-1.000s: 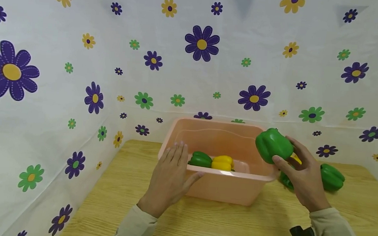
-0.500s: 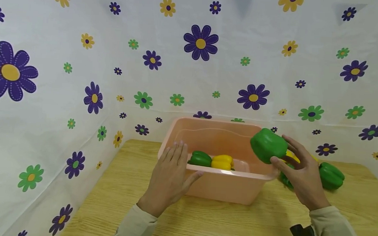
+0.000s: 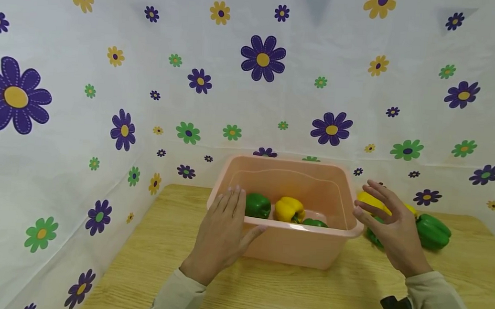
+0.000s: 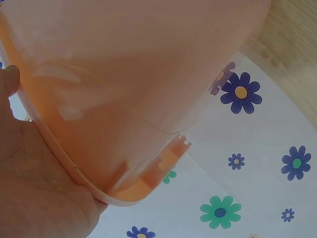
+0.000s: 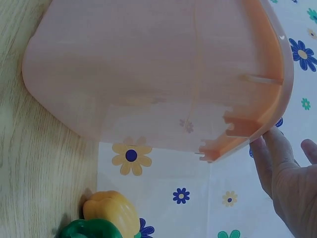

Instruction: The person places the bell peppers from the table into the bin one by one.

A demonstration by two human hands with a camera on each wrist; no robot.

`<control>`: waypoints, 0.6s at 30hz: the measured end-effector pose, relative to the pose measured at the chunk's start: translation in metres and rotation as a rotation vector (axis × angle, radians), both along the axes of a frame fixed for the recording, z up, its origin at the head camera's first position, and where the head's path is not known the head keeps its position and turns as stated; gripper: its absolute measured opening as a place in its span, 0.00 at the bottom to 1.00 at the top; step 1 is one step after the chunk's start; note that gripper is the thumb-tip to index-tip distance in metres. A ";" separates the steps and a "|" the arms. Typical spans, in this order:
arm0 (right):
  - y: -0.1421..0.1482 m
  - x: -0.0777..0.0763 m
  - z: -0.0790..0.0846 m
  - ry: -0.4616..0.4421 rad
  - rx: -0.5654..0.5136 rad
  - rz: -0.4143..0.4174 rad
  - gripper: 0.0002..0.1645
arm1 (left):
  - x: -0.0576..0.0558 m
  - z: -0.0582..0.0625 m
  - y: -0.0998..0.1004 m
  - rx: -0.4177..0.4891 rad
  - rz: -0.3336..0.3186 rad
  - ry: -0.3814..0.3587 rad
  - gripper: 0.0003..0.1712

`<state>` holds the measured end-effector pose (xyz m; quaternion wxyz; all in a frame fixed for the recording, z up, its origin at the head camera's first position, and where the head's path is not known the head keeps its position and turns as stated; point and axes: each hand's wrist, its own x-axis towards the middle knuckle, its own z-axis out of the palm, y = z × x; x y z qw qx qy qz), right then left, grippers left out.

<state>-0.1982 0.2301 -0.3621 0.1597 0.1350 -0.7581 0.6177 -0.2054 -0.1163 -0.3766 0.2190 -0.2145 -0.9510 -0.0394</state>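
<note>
A pink plastic bin (image 3: 297, 246) stands on the table. Inside it lie a green bell pepper (image 3: 258, 206) at the left and a yellow bell pepper (image 3: 288, 210) in the middle. At the right, the top of another green pepper (image 3: 315, 223) shows above the front wall. My left hand (image 3: 219, 236) rests with straight fingers over the bin's front left rim; its palm meets the rim in the left wrist view. Beside the right rim, my right hand (image 3: 399, 232) holds nothing, its fingers spread and slightly bent, with fingertips close to the rim (image 5: 290, 84) in the right wrist view.
Right of the bin, partly behind my right hand, lie a yellow pepper (image 3: 370, 200), a green pepper (image 3: 433, 232) and other peppers. A white flower-patterned sheet (image 3: 268, 108) hangs behind and left of the wooden table (image 3: 145, 262). A dark object (image 3: 395, 307) sits at my right cuff.
My right hand has let go of a green pepper, which has dropped into the bin's right part. The green and yellow peppers inside have shifted and turned. My left hand stays put.
</note>
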 end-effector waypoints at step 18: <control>0.002 0.002 0.002 0.013 -0.137 0.068 0.39 | -0.001 -0.001 0.000 -0.002 0.012 -0.011 0.53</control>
